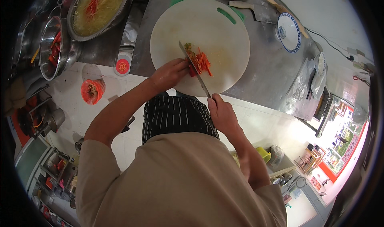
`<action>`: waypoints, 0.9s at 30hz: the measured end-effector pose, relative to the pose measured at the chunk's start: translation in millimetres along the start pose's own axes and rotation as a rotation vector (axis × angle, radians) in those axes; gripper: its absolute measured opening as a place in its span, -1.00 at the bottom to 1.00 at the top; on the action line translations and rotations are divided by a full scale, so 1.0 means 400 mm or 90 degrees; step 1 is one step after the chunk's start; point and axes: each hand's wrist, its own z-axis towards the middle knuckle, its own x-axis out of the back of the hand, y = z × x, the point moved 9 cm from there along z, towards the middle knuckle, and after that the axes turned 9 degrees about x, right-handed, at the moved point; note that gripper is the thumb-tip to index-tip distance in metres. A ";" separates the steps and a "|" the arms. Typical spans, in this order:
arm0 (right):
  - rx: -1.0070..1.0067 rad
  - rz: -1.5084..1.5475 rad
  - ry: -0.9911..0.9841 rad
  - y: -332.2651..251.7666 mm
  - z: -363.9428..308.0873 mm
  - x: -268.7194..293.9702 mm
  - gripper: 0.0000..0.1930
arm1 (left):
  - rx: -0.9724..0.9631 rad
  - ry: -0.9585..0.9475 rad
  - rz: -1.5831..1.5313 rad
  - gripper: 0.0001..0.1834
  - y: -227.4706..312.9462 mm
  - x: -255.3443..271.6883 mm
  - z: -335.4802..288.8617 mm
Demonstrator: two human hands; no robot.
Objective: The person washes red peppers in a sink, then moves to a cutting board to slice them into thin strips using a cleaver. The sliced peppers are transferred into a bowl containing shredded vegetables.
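Note:
A round white cutting board [172, 31] lies on the steel table under both hands. My right hand [222, 114] is closed round the handle of a kitchen knife [198, 75], whose blade points away and to the left across the board. My left hand [171, 73] has its fingers bent down onto a piece of red pepper [193, 71], close beside the blade. Thin red pepper strips [204, 62] are heaped just right of the blade, and a few green bits [188, 47] lie near its tip. My left fingertips partly hide the pepper piece.
A large steel bowl [125, 6] at the far left holds pale shreds in liquid with red strips. Beside it, a smaller steel bowl [42, 58] contains red peppers. A cleaver [265, 14] and a blue-rimmed bowl [289, 31] are on the right. A red basket [86, 93] stands on the floor.

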 end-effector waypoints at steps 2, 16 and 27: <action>0.016 -0.003 0.016 -0.006 0.019 -0.016 -0.65 | 0.002 -0.008 -0.013 -0.67 -0.003 0.000 0.000; 0.145 0.019 0.067 -0.064 0.060 -0.030 -0.65 | 0.011 0.002 -0.058 -0.69 -0.028 0.000 -0.010; 0.188 0.018 0.106 -0.107 0.055 -0.015 -0.64 | -0.027 -0.015 -0.049 -0.66 -0.025 0.018 -0.007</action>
